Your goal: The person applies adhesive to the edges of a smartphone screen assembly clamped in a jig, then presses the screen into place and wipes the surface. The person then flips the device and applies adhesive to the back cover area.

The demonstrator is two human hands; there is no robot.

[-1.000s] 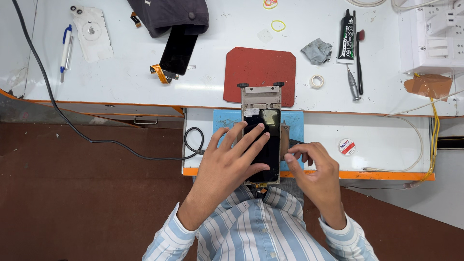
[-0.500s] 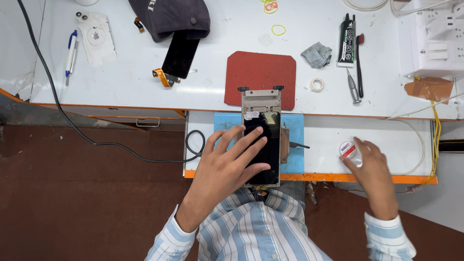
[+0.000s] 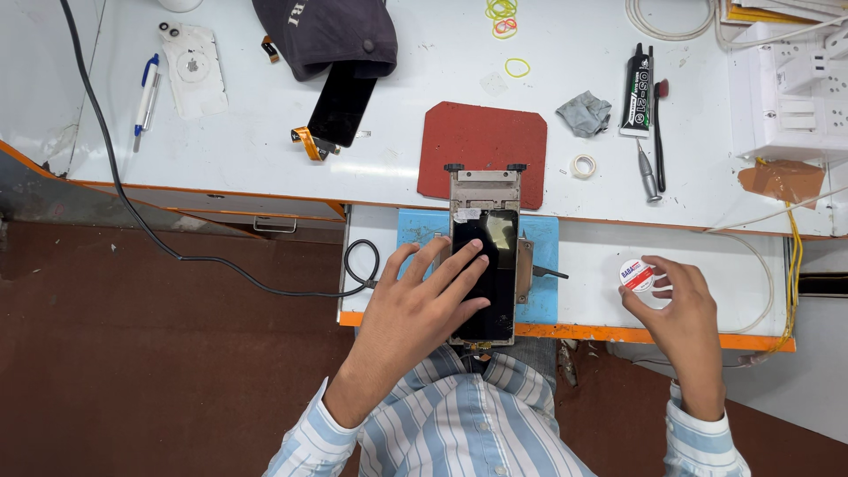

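Note:
A black phone [image 3: 495,243] lies face up in a metal clamp jig [image 3: 482,187] on a blue mat [image 3: 543,265]. My left hand [image 3: 424,305] rests flat on the phone's screen with fingers spread, holding it down. My right hand [image 3: 676,305] is off to the right on the lower white shelf, fingers closed around a small round white container with a red label [image 3: 636,275].
A red pad [image 3: 481,141] sits behind the jig. On the upper table lie a second dark phone with an orange flex cable [image 3: 340,106], a dark cap [image 3: 322,31], a glue tube [image 3: 635,93], tools [image 3: 649,172], a tape roll [image 3: 581,165], a grey cloth [image 3: 584,113] and a pen [image 3: 147,93].
My right hand left the phone's right edge, moved right along the shelf and took hold of the small round container. My left hand stayed on the screen.

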